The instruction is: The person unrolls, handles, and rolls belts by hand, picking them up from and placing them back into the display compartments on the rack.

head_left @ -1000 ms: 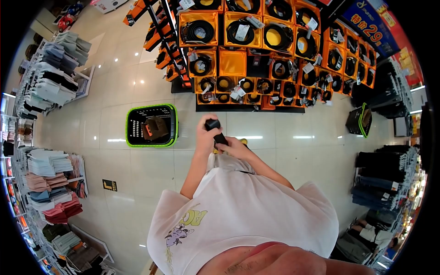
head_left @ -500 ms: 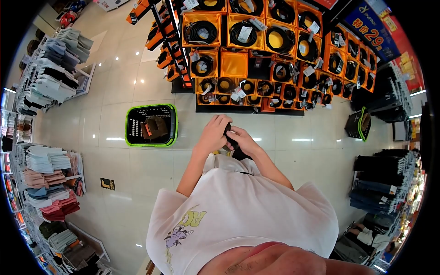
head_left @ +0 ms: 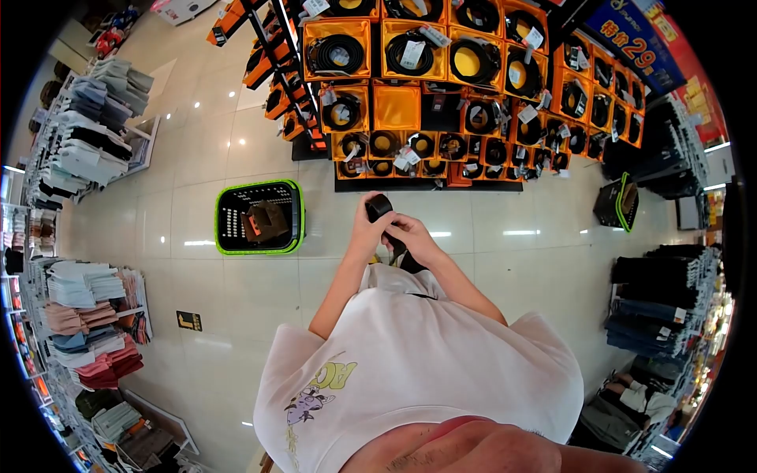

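Note:
A black belt (head_left: 378, 206), partly rolled into a loop, is held in front of my white shirt. My left hand (head_left: 366, 226) is wrapped round its looped upper part. Close beside it, my right hand (head_left: 415, 238) pinches the belt lower down, and the two hands meet at the fingertips. Some of the strap is hidden behind my fingers. Beyond my hands stands a display rack with rolled black belts in orange boxes (head_left: 337, 54); one orange box (head_left: 397, 107) in it has no belt showing.
A black basket with a green rim (head_left: 220, 217) stands on the tiled floor at left, a brown item (head_left: 266, 221) inside. Another basket (head_left: 609, 206) is at right. Clothes racks line both sides, with folded shirts (head_left: 83, 284) at left and dark trousers (head_left: 646, 282) at right.
The belt's upper part, turned and mostly covered by my fingers half a second ago, now shows as an open loop above my left hand. Both hands still hold it close together.

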`<act>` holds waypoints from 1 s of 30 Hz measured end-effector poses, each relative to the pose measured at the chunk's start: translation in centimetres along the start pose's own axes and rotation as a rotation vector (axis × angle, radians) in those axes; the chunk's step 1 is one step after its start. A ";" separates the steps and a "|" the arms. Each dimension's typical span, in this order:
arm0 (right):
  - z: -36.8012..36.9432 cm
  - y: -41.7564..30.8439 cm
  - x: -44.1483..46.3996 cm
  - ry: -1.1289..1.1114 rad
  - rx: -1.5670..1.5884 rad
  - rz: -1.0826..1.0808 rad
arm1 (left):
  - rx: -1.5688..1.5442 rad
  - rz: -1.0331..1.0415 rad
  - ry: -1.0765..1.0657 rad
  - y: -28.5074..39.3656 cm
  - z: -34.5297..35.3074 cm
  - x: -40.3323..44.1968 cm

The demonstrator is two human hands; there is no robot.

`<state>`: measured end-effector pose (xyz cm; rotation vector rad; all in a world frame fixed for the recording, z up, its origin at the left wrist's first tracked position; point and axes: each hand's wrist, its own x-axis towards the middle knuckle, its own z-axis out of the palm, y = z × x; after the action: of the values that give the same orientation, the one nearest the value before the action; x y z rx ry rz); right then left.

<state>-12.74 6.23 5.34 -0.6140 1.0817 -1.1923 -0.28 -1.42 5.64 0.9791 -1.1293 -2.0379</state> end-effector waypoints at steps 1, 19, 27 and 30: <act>0.3 0.2 -0.1 0.005 0.013 0.002 | 0.088 -0.017 0.051 0.0 -0.1 -0.1; -1.1 2.1 -0.4 -0.012 0.098 0.244 | 1.107 0.495 -0.244 -0.1 -1.9 -1.1; -0.9 3.0 -0.9 -0.069 0.074 0.145 | 0.300 0.269 -0.248 -1.5 -4.1 -0.6; 0.0 2.8 -0.9 -0.118 0.014 0.123 | 0.090 0.022 -0.088 -2.3 -3.6 -0.6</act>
<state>-11.49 7.96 3.23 -0.5908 0.9964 -1.0438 2.66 -1.43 2.46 0.9237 -1.2830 -2.0453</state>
